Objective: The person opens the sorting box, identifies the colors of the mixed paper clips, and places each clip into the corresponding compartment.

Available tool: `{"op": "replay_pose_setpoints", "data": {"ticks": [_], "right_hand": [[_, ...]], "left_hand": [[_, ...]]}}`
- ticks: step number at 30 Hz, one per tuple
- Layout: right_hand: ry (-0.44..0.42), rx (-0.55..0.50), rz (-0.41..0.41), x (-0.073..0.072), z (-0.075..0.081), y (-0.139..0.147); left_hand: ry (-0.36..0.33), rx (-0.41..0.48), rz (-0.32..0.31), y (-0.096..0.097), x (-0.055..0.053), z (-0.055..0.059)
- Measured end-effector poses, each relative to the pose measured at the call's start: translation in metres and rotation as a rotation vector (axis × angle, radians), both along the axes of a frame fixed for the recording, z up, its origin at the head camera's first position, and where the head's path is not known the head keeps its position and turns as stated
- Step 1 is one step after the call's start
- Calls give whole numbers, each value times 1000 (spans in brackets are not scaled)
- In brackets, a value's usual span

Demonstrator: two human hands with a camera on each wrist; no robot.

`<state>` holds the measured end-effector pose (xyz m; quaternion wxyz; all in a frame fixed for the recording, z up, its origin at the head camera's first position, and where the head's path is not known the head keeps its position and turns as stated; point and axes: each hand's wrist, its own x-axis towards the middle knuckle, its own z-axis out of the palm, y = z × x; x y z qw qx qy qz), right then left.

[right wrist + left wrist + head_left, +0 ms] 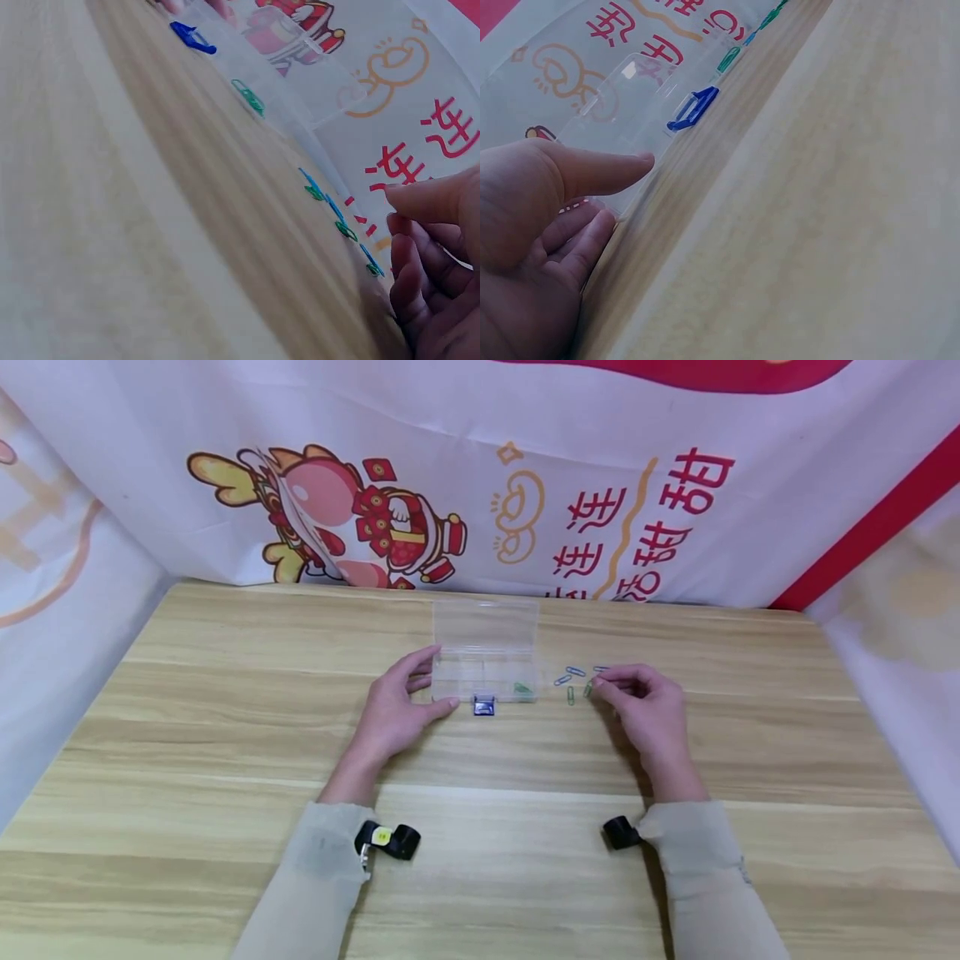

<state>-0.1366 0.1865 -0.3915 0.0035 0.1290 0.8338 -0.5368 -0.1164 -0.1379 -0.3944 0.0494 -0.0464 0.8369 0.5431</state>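
A clear plastic compartment box [471,675] stands with its lid raised, a blue latch [484,705] at its front. Green paper clips [522,688] lie in its front right compartment. My left hand [397,706] holds the box at its left end, thumb along the front corner and fingers beside the left wall. To the right of the box, blue paper clips [575,672] and green paper clips [571,695] are scattered on the table. My right hand [647,702] is over the right end of these clips, thumb and forefinger close together; nothing shows between them in the right wrist view.
The wood-grain table [480,877] ends at the back against a white printed cloth [480,510], close behind the raised lid. More cloth hangs at both sides. Black cameras [621,832] are worn on both wrists.
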Motion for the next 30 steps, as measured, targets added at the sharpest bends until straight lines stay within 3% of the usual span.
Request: {"op": "replay_pose_setpoints", "data": {"ticks": [5, 9, 30], "right_hand": [[69, 241, 127, 3, -1, -6], [74, 330, 185, 5, 0, -10], [63, 365, 218, 7, -1, -16]], "left_hand": [[1, 1, 3, 0, 0, 0], [1, 1, 1, 0, 0, 0], [11, 5, 4, 0, 0, -1]]}}
